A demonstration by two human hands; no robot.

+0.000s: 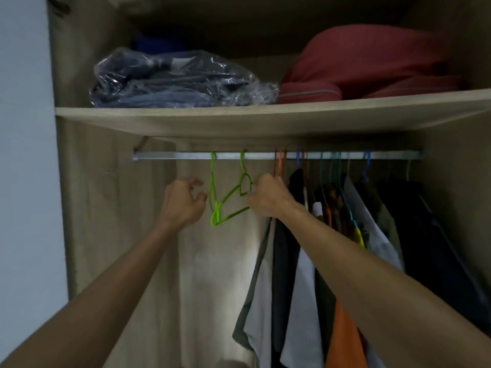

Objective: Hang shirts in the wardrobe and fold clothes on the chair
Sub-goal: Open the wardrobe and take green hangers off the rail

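Two bare green hangers (225,197) hang from the metal rail (186,156) inside the wardrobe. My right hand (268,196) grips the right end of the nearer green hanger, next to the row of hung shirts (305,261). My left hand (183,201) hovers just left of the hangers with its fingers loosely curled, holding nothing. Several shirts in grey, white, orange and dark colours hang on coloured hangers to the right.
A wooden shelf (239,120) sits above the rail. On it lie a plastic-wrapped bundle of dark clothes (172,81) and a red zipped bag (372,65). The wardrobe's left side panel (79,208) stands close by; a pale wall (24,155) is further left.
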